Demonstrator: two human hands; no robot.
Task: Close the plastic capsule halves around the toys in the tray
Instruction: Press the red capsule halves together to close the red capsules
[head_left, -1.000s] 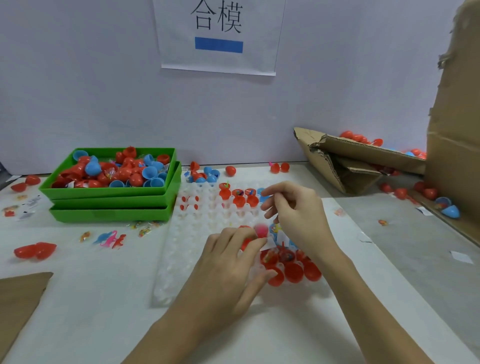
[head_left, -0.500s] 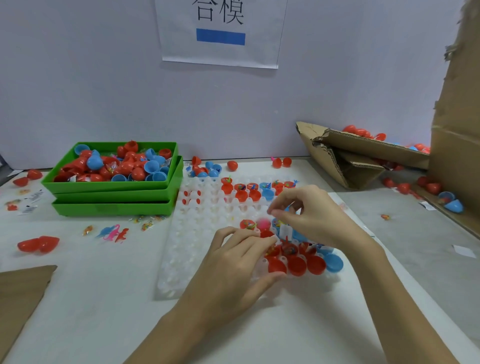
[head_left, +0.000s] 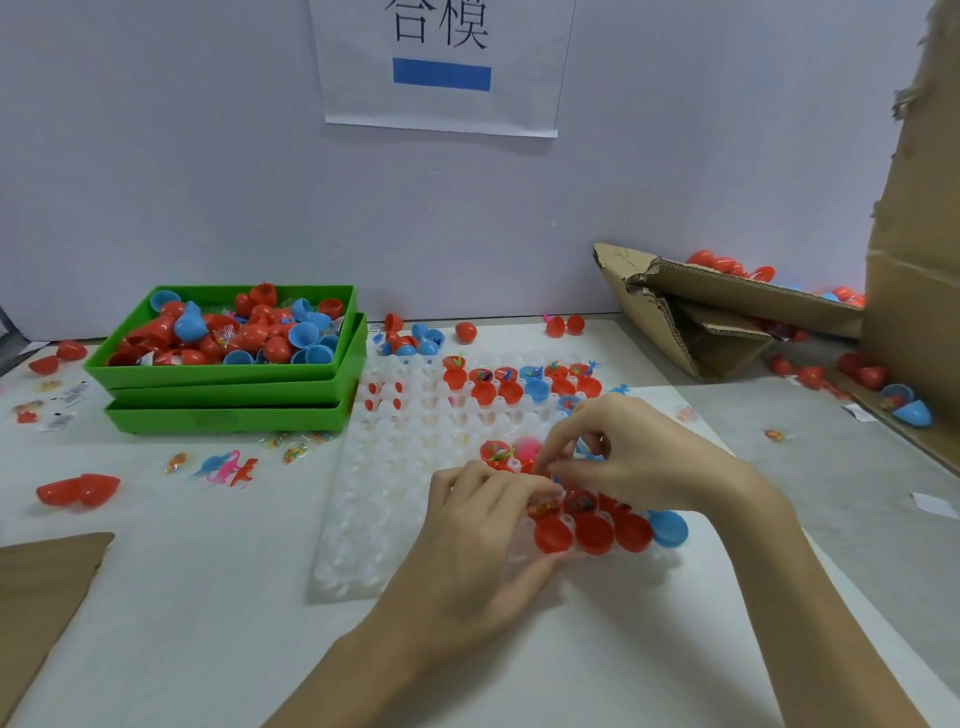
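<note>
A: White tray (head_left: 363, 519) sits mid-table, a grid of round pockets. What's loaded?

B: Red halves (head_left: 592, 534) in the near row, three side by side, plus a blue half (head_left: 670, 527) at that row's right end. Behind them, more red halves with small toys (head_left: 581, 503) inside. Far end has another cluster of halves (head_left: 511, 387), mostly red, two blue, toys poking out. A pink ball (head_left: 529, 448) sits in a pocket mid-tray, just beside a red half with a toy.

A: Hands?

B: Left hand (head_left: 488, 525) lies on the tray, fingers bent, tips down at a filled red half in the second row. Thumb is next to the near-row halves. Can't tell if it actually pinches anything; the fingertips hide the contact.

A: Right?

B: Right hand (head_left: 634, 457) is over the tray's right side, fingers curled, thumb and forefinger drawn together, meeting the left fingertips. Something blue shows under it, too hidden to name. Can't tell what it's gripping, if anything.

A: Rest of the table?

B: Green bins (head_left: 228, 400), stacked, left of the tray, touching its far corner. Top one is piled with loose red and blue halves. More halves loose behind the tray. Toy dinosaurs (head_left: 226, 467), blue, pink, red, lie in front of the bins. A red capsule pair (head_left: 78, 490) far left. Torn cardboard box (head_left: 691, 317) back right, red halves on and around it. Paper sign (head_left: 441, 62) on the wall with a blue bar.
</note>
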